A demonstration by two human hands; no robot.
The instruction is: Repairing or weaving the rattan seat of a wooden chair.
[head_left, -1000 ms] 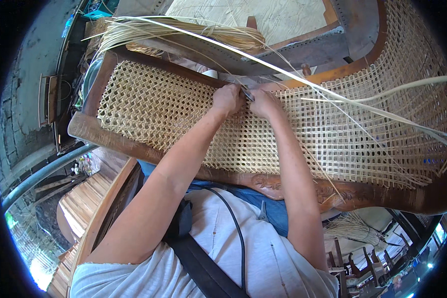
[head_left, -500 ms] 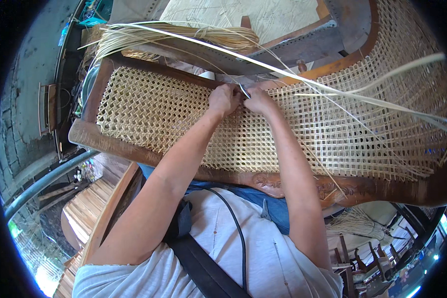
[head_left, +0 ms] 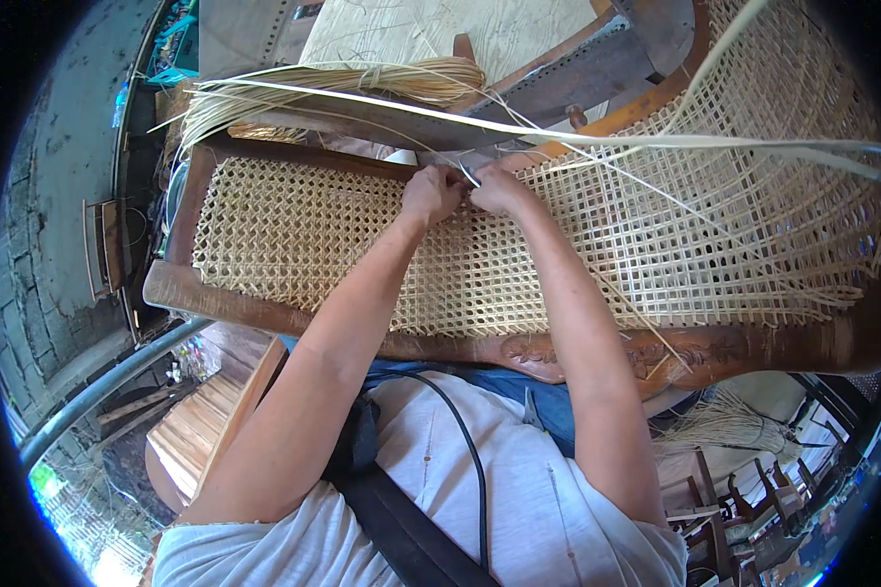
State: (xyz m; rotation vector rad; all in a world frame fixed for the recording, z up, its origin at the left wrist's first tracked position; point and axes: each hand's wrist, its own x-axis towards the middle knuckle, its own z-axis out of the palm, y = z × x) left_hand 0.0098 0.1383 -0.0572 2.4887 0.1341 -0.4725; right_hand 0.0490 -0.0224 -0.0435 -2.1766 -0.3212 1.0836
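Biggest first: wooden chair frame (head_left: 460,348), spanning left to right across the near middle. Looks heavy and stiff, carved on the near side; best taken two-handed by bare wood, near and far. Set inside: cane mesh (head_left: 480,279), dense at left, more open toward the right, ragged at the right end. Should be light, springy, slightly rough; likely to crack under a sharp bend, so press flat and never lift by it. Beyond, dark second frame (head_left: 597,78), drilled along the edge; probably heavy too. Over it, at far left, cane bundle (head_left: 411,80), tied round the middle: light, whippy, best grabbed at the tie. Long pale strip (head_left: 675,142) running out to the right: bendy, smooth, apt to slip or split; pinch flat. Left hand (head_left: 430,192) at the far edge of the mesh, fingers curled, grip hidden, can't tell on what. Right hand (head_left: 501,189) just beside, fingers closed on a thin metal piece (head_left: 470,174): stiff, small, maybe slick. Containers, all far left: teal bin-like plastic (head_left: 176,73), contents too small to read; possible basin (head_left: 176,186), mostly hidden behind the left end, inside not visible; small blue bottle (head_left: 120,106), fill unclear.
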